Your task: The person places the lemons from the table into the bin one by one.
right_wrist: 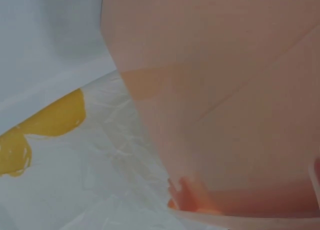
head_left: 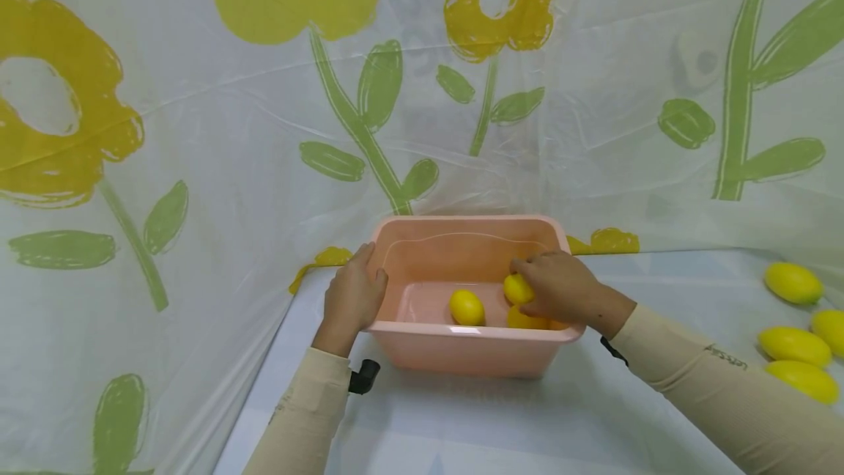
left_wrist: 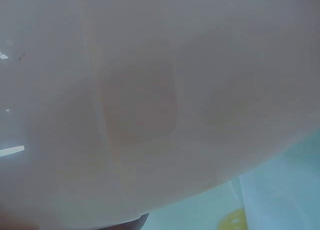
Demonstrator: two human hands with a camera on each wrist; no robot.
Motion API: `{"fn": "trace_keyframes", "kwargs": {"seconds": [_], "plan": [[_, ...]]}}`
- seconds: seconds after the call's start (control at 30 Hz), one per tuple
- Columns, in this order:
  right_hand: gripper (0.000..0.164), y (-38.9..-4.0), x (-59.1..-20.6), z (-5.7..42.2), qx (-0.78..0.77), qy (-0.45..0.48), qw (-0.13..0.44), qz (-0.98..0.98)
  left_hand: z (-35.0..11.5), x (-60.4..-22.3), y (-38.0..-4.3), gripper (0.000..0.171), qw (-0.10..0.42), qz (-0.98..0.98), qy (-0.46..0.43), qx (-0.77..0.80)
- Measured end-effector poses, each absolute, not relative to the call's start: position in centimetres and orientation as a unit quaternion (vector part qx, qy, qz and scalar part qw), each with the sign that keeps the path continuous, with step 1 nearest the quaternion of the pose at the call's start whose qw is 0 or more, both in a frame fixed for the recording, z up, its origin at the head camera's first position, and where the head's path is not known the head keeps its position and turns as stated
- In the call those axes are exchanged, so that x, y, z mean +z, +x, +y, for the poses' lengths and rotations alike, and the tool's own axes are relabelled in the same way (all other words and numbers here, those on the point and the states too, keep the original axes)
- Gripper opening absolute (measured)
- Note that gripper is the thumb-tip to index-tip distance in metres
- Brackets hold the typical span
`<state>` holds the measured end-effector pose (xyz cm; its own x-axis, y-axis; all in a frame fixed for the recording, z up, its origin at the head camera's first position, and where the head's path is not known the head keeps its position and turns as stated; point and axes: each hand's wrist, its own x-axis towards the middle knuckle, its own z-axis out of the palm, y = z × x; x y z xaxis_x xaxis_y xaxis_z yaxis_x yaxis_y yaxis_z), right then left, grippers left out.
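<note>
A pink plastic basin (head_left: 461, 354) stands on the table, its outer wall filling most of both wrist views. My left hand (head_left: 352, 295) holds its left rim, thumb towards the inside and fingers along the outside. Over the right rim reaches my right hand (head_left: 563, 288), fingers curled round a yellow lemon (head_left: 517, 289) inside the basin. Just below that hand lies a second lemon (head_left: 524, 319), partly hidden by the hand and front rim. A third lemon (head_left: 467, 308) rests on the basin floor near the middle. Neither wrist view shows the fingers' hold clearly.
Several more lemons (head_left: 793, 345) lie on the white-covered table (head_left: 659, 299) at the far right. Behind the basin hangs a pale curtain (head_left: 593, 130) printed with yellow flowers and green leaves. It also drapes down along the table's left side.
</note>
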<state>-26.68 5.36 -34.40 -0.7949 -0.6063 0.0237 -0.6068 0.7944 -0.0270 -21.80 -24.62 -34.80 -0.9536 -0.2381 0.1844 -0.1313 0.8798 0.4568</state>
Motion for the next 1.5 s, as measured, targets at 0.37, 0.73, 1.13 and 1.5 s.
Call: {"fn": "trace_keyframes", "kwargs": {"seconds": [0.37,0.73,1.13,1.5], "plan": [[0.054,-26.58,-34.22,5.33,-0.006,0.331,-0.01,-0.944,-24.48,-34.82,-21.73,0.054,0.119,-0.962,0.098,-0.226],[0.054,-26.45,-34.15,5.0,-0.057,0.34,0.001,-0.939,-24.55,-34.87,-21.62,0.054,0.118,-0.961,0.1,-0.232],[0.051,-26.63,-34.12,5.07,-0.048,0.365,0.0,-0.93,-24.63,-34.69,-21.69,0.055,0.108,-0.962,0.103,-0.228],[0.055,-26.49,-34.06,5.21,-0.063,0.362,0.007,-0.93,-24.46,-34.73,-21.64,0.055,0.108,-0.96,0.102,-0.238]]}}
